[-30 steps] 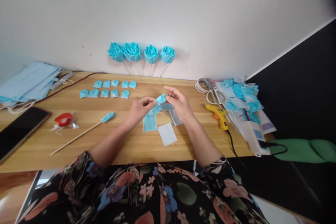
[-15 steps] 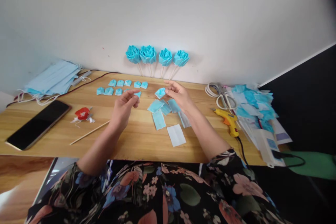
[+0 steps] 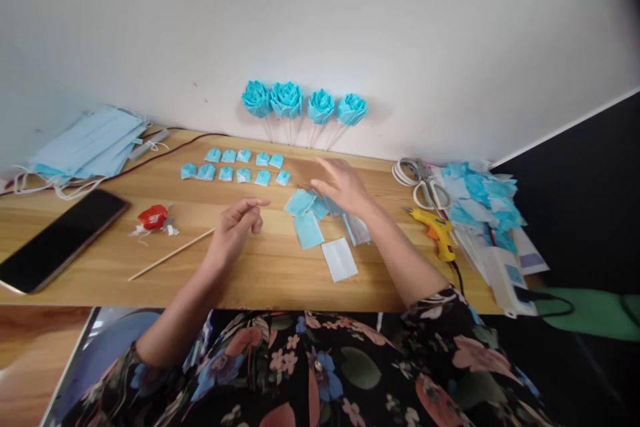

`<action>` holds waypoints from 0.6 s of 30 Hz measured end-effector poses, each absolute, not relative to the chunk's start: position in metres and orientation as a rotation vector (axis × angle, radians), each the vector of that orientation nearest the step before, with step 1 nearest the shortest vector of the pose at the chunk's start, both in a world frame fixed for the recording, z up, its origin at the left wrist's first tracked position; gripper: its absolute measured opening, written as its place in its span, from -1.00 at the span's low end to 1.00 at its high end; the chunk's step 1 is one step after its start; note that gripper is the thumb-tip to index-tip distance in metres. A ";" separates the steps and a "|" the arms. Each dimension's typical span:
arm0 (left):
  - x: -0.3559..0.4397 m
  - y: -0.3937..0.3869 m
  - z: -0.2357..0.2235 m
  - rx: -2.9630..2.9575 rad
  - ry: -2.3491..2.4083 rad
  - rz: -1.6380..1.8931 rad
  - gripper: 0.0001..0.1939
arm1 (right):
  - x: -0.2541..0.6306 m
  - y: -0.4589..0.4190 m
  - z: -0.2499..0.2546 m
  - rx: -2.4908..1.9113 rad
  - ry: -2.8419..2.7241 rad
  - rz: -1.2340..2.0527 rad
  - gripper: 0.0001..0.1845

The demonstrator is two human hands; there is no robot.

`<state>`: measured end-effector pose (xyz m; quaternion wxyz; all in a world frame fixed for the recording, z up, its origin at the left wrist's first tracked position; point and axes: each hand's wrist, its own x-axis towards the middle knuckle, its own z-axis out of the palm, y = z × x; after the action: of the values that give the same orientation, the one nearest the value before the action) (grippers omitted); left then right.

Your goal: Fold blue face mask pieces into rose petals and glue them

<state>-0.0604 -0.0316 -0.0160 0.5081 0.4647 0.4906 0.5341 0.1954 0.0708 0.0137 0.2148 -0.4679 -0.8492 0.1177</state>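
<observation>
The folded blue piece (image 3: 283, 177) has moved from my right hand to the counter (image 3: 280, 283), where it is now lying at the right end of the front row of folded pieces (image 3: 226, 173). My right hand (image 3: 345, 190) is hovering wide, thumb and index finger spreading apart with nothing between them, just to the right of that piece. My left hand (image 3: 236, 230) is hanging loosely half curled, index finger pointing right, and is showing nothing in its fingers; it is hiding the upper end of the wooden stick (image 3: 171, 255). Between my hands, flat blue squares (image 3: 308, 231) are overlapping, and a white square (image 3: 340, 260) is lying nearer me. Four blue flowers (image 3: 287, 100) are leaning on the wall behind. The yellow glue gun (image 3: 440, 233) is resting to the right, near the scissors (image 3: 431, 196); the phone (image 3: 63, 240) is lying far left.
</observation>
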 end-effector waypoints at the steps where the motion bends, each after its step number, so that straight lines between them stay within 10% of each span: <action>1: -0.060 -0.033 -0.015 1.124 1.175 1.294 -0.80 | 0.195 0.063 0.015 -1.262 -2.435 0.355 -0.28; 6: -0.049 -0.033 -0.002 1.134 1.045 1.358 -0.83 | 0.159 0.039 -0.001 -1.084 -2.731 0.517 0.11; 11: -0.040 -0.031 0.016 1.217 0.992 1.388 -0.82 | 0.132 0.022 -0.007 -0.881 -2.643 0.580 -0.84; 18: -0.063 -0.042 0.009 1.504 1.343 1.256 -0.71 | 0.223 -0.041 0.034 -1.060 -1.645 1.285 -0.78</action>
<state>-0.0634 -0.0417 0.0092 0.3738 0.5873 0.5243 0.4904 0.2233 -0.0412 0.0336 0.3897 -0.4169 -0.6470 0.5056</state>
